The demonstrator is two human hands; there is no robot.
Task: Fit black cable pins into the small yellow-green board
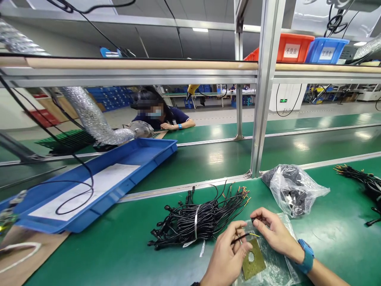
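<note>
My left hand (224, 256) is closed around a black cable (241, 237), whose thin yellow wire end points right. Close by, the fingers of my right hand (275, 232) pinch a small black part (253, 220); its exact kind does not show. Below both hands lies an olive-coloured square plate (257, 269) with a round hole. It rests on a clear flat plastic bag (281, 258). Just behind my left hand sits a bundle of black cables (205, 222), tied with a pale band, its stripped wire ends facing right.
A clear bag of black parts (293, 186) stands behind my right hand. More black cables (364, 180) lie far right. A long blue tray (149, 169) holds white paper at left. A metal post (262, 99) rises mid-bench. Across the bench, a person (175, 116) leans on it.
</note>
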